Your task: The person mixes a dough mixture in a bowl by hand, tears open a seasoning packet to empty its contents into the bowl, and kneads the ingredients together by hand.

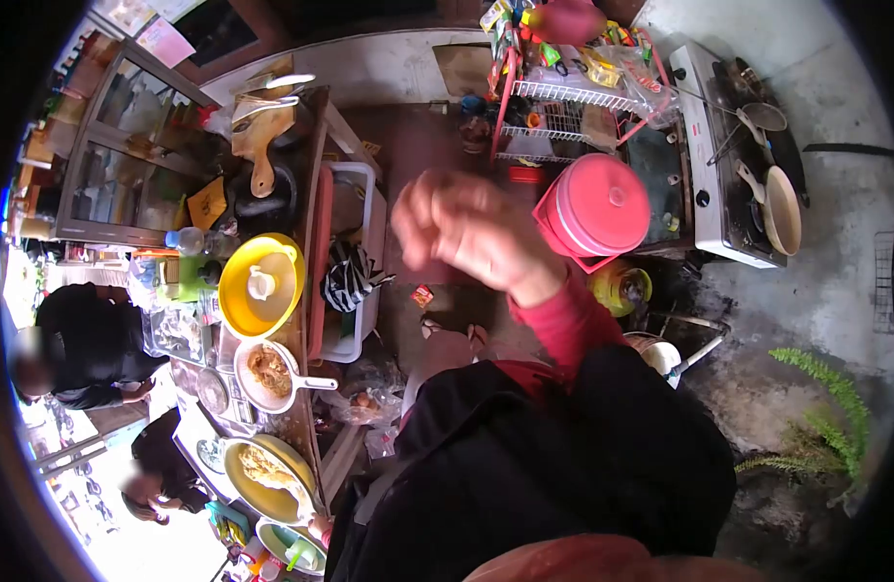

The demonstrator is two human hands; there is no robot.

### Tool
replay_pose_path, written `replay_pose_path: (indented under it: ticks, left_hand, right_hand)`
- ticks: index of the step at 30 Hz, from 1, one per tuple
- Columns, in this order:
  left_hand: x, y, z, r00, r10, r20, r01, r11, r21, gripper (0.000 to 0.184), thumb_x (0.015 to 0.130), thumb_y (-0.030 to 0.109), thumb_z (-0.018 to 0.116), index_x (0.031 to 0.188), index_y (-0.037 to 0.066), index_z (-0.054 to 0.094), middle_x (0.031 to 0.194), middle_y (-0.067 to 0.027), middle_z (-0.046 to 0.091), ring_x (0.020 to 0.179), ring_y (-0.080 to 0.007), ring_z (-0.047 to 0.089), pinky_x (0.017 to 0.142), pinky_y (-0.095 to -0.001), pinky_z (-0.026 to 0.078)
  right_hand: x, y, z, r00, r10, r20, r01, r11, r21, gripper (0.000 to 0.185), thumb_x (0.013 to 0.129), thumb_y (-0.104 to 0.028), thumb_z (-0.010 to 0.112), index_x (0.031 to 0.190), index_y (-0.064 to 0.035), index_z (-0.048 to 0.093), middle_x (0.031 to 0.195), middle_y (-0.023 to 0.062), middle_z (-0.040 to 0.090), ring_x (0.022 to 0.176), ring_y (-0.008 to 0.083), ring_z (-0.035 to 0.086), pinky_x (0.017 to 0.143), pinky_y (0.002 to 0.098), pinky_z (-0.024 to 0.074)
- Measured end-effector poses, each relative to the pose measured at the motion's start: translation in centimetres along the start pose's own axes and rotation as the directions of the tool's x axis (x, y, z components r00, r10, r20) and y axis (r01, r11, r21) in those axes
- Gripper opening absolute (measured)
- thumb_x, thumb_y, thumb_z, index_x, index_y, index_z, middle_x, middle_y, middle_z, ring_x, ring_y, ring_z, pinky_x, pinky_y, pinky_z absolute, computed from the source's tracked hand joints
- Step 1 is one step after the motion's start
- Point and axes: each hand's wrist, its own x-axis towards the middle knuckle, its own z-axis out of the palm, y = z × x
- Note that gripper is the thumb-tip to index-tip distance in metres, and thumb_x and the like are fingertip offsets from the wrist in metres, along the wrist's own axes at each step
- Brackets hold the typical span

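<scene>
My right hand (466, 233), in a red sleeve, is raised over the floor at the middle of the view. Its fingers are blurred and loosely bent, with nothing visible in them. Mostly hidden by my dark clothing, my left hand (320, 526) is low at the left, by the rim of a yellowish bowl (235, 475). Fried-looking food (267, 468) lies in that bowl. What this hand touches or holds is unclear. A white-handled strainer (314, 383) with brown food and a yellow basin (235, 276) holding a small white cup (260, 283) stand farther along the table.
A cutting board (258, 145) lies at the table's far end. Below the table edge is a white tub (372, 233). A lidded pink bucket (602, 204) stands by a wire rack (563, 92) and a stove (709, 165). Two people (93, 339) (165, 466) are at the left.
</scene>
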Motion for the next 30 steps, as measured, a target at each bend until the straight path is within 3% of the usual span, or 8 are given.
replay_pose_path:
  ticks: [4,8,13,17,22,25,27,30]
  left_hand:
    - [-0.7,3.9,1.2,1.000,0.011,0.016,-0.011,1.000,0.005,0.031,0.084,0.025,0.050,0.090,-0.003,0.062,0.073,-0.0249,0.061,0.067,-0.0407,0.060,0.061,-0.0486,0.046]
    - [-1.7,8.7,1.8,0.999,0.027,0.039,-0.027,1.000,0.007,0.032,0.084,0.025,0.050,0.090,-0.004,0.062,0.073,-0.0250,0.061,0.067,-0.0408,0.060,0.061,-0.0485,0.046]
    - [-3.8,15.4,2.0,0.996,0.039,0.078,-0.041,0.999,0.028,0.032,0.084,0.026,0.050,0.090,-0.004,0.061,0.073,-0.0251,0.061,0.068,-0.0411,0.060,0.061,-0.0485,0.046]
    - [-5.8,20.5,1.7,0.989,0.076,0.127,-0.078,0.997,0.011,0.032,0.084,0.026,0.050,0.090,-0.004,0.061,0.073,-0.0252,0.061,0.068,-0.0412,0.060,0.062,-0.0485,0.047]
    - [-6.5,24.5,2.5,0.916,-0.077,0.393,0.063,0.997,0.047,0.041,0.086,0.034,0.051,0.087,-0.007,0.056,0.083,-0.0263,0.060,0.084,-0.0428,0.058,0.073,-0.0481,0.047]
    - [-9.0,27.5,3.4,0.937,0.223,0.270,-0.243,0.969,0.041,0.030,0.080,0.027,0.053,0.085,-0.002,0.059,0.083,-0.0241,0.060,0.082,-0.0418,0.057,0.073,-0.0482,0.045]
    - [-10.4,35.4,-0.8,0.910,-0.041,0.413,0.028,0.999,0.037,0.031,0.077,0.030,0.055,0.086,0.001,0.061,0.079,-0.0215,0.062,0.077,-0.0388,0.060,0.069,-0.0468,0.047]
    - [-12.1,43.3,-4.2,0.894,0.017,0.448,0.012,0.998,-0.062,0.031,0.079,0.034,0.056,0.093,0.006,0.062,0.082,-0.0182,0.063,0.079,-0.0355,0.061,0.070,-0.0441,0.048]
  right_hand:
    - [1.3,3.5,-15.2,0.759,0.089,-0.645,-0.104,0.994,0.015,0.026,0.087,-0.029,0.060,0.095,-0.0051,0.059,0.085,0.0053,0.064,0.071,0.0119,0.061,0.061,0.0260,0.0482]
    - [1.6,6.6,-32.5,0.491,-0.187,-0.851,-0.400,0.819,-0.410,0.025,0.082,-0.031,0.063,0.093,-0.0084,0.061,0.081,0.0040,0.065,0.065,0.0114,0.062,0.056,0.0249,0.0480]
    - [5.4,9.2,-49.5,0.505,-0.634,-0.586,-0.663,0.149,-0.733,0.022,0.074,-0.025,0.068,0.084,-0.0070,0.062,0.071,0.0108,0.065,0.065,0.0235,0.065,0.062,0.0337,0.0505]
    - [9.3,8.9,-51.1,0.455,-0.701,-0.549,-0.761,0.014,-0.648,0.034,0.074,-0.029,0.067,0.100,-0.0093,0.059,0.088,0.0145,0.065,0.084,0.0327,0.063,0.072,0.0400,0.0497]
    - [10.5,8.5,-51.7,0.487,-0.390,-0.782,-0.774,0.222,-0.593,0.035,0.065,-0.004,0.070,0.099,-0.0084,0.065,0.103,0.0106,0.059,0.092,0.0285,0.059,0.079,0.0380,0.0486]
    - [11.3,6.5,-47.5,0.502,-0.443,-0.743,-0.747,0.211,-0.631,0.034,0.079,-0.029,0.063,0.096,-0.0001,0.064,0.097,0.0181,0.062,0.084,0.0328,0.060,0.075,0.0416,0.0483]
    - [10.2,7.1,-50.7,0.539,-0.489,-0.686,-0.659,0.262,-0.705,0.030,0.079,-0.027,0.064,0.096,-0.0023,0.062,0.101,0.0147,0.061,0.084,0.0303,0.062,0.073,0.0391,0.0502]
    - [9.8,6.7,-44.6,0.389,-0.745,-0.542,-0.720,0.121,-0.683,0.032,0.080,-0.029,0.065,0.086,0.0024,0.060,0.083,0.0159,0.061,0.076,0.0297,0.061,0.067,0.0389,0.0499]
